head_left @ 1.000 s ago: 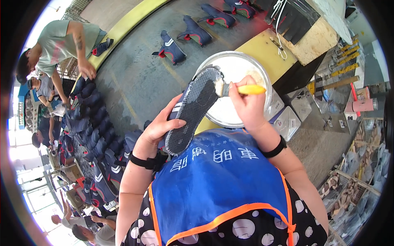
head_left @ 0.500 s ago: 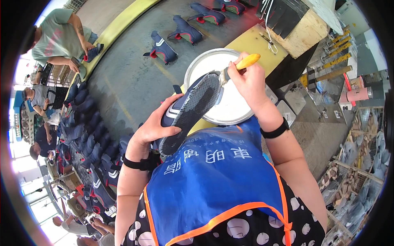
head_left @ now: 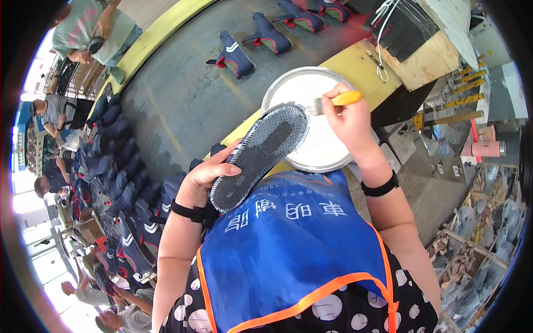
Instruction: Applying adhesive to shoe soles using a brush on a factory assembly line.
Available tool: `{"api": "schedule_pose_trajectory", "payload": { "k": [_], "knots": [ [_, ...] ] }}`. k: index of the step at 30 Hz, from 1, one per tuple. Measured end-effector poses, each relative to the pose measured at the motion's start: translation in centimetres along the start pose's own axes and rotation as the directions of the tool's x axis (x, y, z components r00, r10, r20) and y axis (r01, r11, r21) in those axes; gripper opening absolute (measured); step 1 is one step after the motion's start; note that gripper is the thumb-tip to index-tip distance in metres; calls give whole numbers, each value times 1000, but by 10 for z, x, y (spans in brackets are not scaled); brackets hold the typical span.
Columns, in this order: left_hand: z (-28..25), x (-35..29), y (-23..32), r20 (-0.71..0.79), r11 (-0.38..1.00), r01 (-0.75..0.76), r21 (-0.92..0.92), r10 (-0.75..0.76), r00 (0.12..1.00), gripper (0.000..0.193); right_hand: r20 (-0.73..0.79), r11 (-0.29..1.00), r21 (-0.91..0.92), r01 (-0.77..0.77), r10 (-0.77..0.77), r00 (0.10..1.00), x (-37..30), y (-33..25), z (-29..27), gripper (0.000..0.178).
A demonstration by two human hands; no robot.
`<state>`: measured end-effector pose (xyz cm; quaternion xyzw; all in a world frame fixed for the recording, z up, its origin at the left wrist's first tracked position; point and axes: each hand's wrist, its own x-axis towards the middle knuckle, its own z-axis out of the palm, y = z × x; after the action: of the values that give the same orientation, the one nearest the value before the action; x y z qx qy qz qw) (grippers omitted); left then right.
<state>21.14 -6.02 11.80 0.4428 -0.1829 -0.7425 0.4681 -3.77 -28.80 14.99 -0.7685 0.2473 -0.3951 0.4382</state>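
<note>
My left hand (head_left: 214,169) grips a dark shoe upper (head_left: 260,155) by its heel end, sole side turned up. The grey bottom with white stitching round its edge faces me, and a darker patch shows toward the toe. In my right hand (head_left: 350,119) is a paintbrush (head_left: 345,99) with a yellow handle. Its bristles point left, just off the toe of the shoe upper. Beneath both lies a round metal basin (head_left: 317,166) of white liquid, and the toe end of the upper overlaps its left side.
Several dark uppers with red trim (head_left: 236,58) lie spaced along the grey conveyor belt (head_left: 183,89). A large heap of uppers (head_left: 119,172) fills the left side. Co-workers (head_left: 91,33) stand beyond the yellow belt edge. A wooden box (head_left: 430,61) stands at right.
The shoe upper has rolled so its bottom faces me more fully. My right hand has drawn the brush slightly right, off the toe. The view has shifted a little.
</note>
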Motion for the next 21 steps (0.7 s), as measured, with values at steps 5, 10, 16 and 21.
{"api": "schedule_pose_trajectory", "payload": {
  "k": [5,10,16,21],
  "knots": [
    [-8,-4,12,29,999,27,-27,-26,999,100,2,985,-122,121,-122,993,18,-12,17,9],
    [-19,-1,23,61,994,96,-49,-93,994,94,317,906,132,401,-422,849,40,-24,52,22],
    [-53,7,27,25,986,82,-146,-80,997,91,120,986,-108,128,-115,986,57,12,49,15],
    [-124,46,39,-345,988,-110,-112,65,936,86,-110,976,-196,-97,76,991,43,39,17,12]
  ]
}}
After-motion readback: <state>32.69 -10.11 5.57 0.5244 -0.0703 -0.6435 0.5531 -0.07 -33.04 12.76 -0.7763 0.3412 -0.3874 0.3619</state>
